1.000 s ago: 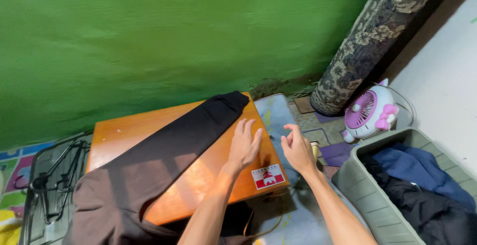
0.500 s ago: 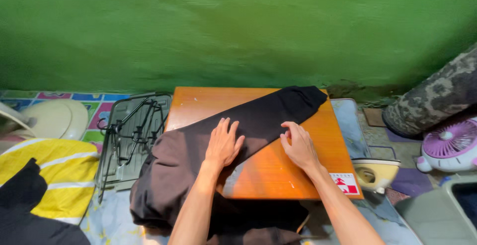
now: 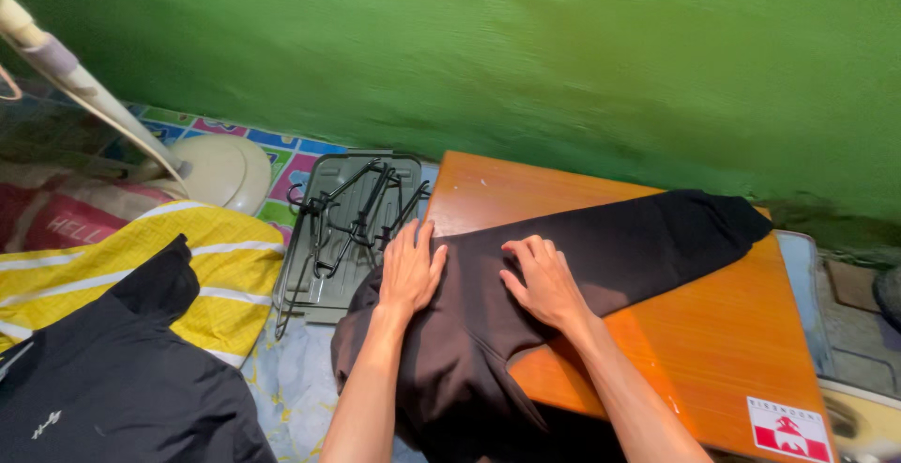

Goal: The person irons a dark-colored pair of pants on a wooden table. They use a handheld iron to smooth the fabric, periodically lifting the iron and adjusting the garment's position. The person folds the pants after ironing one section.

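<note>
Both our left hand (image 3: 410,271) and right hand (image 3: 542,283) lie flat and unclenched on the black garment (image 3: 601,247) at the worktop's (image 3: 741,332) left edge; we judge even outward pressure would flatten creases best.

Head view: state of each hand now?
Left hand: open, flat on the dark garment.
Right hand: open, flat on the same garment.

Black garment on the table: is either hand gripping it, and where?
Neither grips it. The left hand and right hand lie flat, palms down, on the black garment near where its long part meets the body, over the orange table.
</note>
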